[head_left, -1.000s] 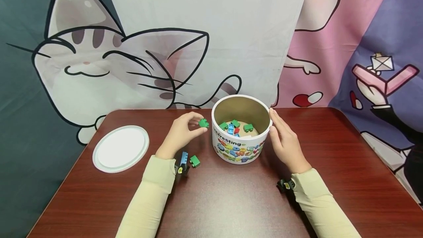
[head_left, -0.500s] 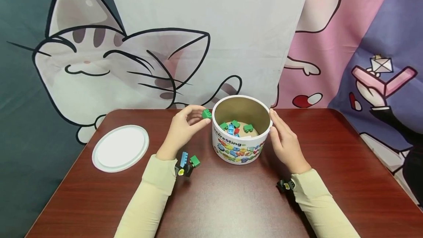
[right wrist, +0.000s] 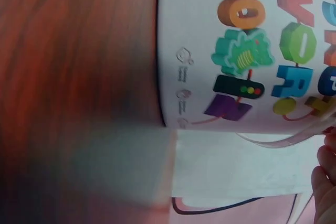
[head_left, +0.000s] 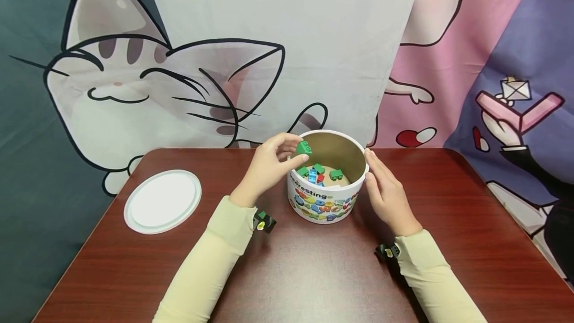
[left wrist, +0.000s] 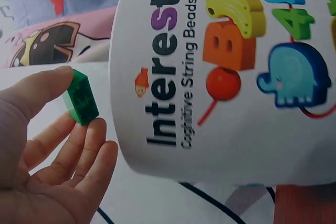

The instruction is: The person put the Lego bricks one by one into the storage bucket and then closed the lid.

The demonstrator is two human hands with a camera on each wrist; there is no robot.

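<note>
My left hand (head_left: 268, 167) pinches a green toy brick (head_left: 303, 148) between thumb and fingers, over the left rim of a round white tub (head_left: 327, 210) printed with colourful beads. In the left wrist view that brick (left wrist: 83, 98) shows beside the tub wall, gripped at its ends. My right hand (head_left: 388, 194) rests against the tub's right side with its fingers straight along the rim. Inside the tub lie several bricks: a green brick (head_left: 336, 175), a blue brick (head_left: 312, 176) and a red piece (head_left: 320, 178) among them.
A round white lid (head_left: 163, 202) lies on the brown table (head_left: 332, 273) at the left. Another green brick (head_left: 262, 214) shows partly behind the left wrist camera (head_left: 265, 223). A cartoon-printed cloth (head_left: 350, 64) hangs behind the table.
My left hand has moved right and up with the green brick, from beside the tub to over its rim. The left wrist now hides the blue brick on the table. My right hand stays put.
</note>
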